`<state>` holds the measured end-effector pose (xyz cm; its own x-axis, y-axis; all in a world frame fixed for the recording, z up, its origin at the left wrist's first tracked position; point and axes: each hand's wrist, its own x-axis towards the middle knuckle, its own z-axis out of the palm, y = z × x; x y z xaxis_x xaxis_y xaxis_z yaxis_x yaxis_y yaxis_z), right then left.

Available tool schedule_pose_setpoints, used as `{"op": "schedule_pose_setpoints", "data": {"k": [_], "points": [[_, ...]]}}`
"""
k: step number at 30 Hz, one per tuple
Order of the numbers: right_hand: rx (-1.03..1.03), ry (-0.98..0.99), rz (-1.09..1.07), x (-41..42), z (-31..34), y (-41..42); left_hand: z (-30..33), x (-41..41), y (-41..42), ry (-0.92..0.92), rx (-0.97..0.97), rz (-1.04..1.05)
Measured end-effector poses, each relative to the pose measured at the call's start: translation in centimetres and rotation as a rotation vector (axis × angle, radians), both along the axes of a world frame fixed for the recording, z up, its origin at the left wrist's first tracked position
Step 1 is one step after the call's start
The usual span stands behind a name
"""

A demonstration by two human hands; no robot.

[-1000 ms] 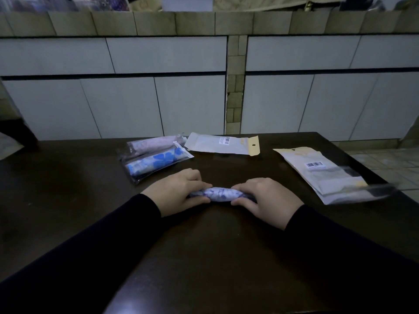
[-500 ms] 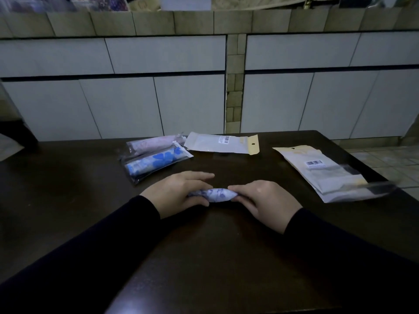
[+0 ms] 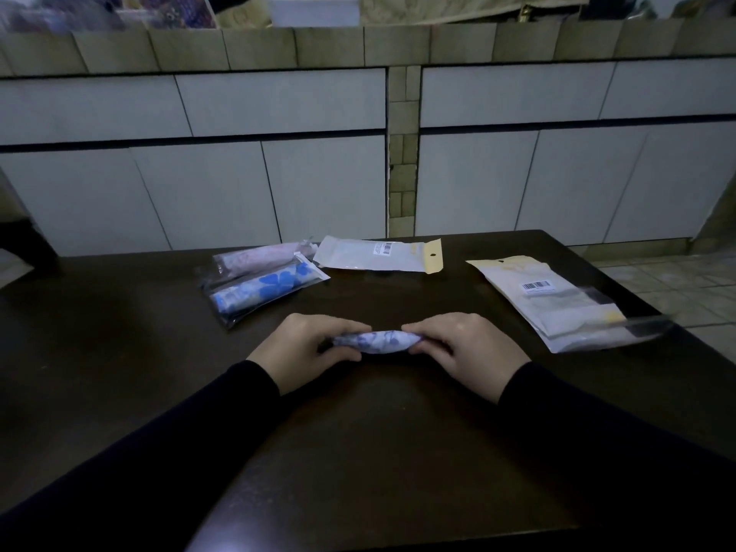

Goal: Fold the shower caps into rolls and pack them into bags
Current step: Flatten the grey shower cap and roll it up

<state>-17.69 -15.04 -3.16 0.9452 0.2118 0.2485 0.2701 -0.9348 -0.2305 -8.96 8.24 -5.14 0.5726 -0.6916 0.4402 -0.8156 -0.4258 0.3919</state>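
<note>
Shower cap [image 3: 374,341]: tight white-and-blue floral roll

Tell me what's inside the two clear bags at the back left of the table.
The nearer bag holds a rolled cap with blue flowers; the farther bag holds a pale pinkish roll. Whether either bag is sealed cannot be told.

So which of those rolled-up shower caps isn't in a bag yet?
The blue-and-white roll held at both ends between the left hand and right hand. The pink roll and the blue-flowered roll behind it already sit in clear bags.
</note>
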Motion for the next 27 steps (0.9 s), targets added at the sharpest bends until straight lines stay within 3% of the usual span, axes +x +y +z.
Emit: {"op": "schedule_pose_setpoints", "data": {"k": [9,16,21,24,27], "points": [[-0.230,-0.209,-0.099,-3.0,2.8,-1.4,0.1,-1.4,-1.7,-0.177,-0.087,0.041],[-0.336,0.007,-0.529,-5.5,5.0,-6.2,0.2,-2.3,-3.4,-0.129,-0.065,0.122],[-0.300,0.143,-0.640,-6.1,3.9,-7.8,-0.1,-2.1,-3.5,-0.119,-0.002,0.135],[-0.254,0.112,-0.561,-6.1,3.1,-7.8,-0.1,-2.1,-3.4,-0.116,0.014,0.144],[-0.060,0.094,-0.455,-6.0,3.2,-7.7,0.0,-2.1,-3.4,-0.108,0.024,0.157]]}}
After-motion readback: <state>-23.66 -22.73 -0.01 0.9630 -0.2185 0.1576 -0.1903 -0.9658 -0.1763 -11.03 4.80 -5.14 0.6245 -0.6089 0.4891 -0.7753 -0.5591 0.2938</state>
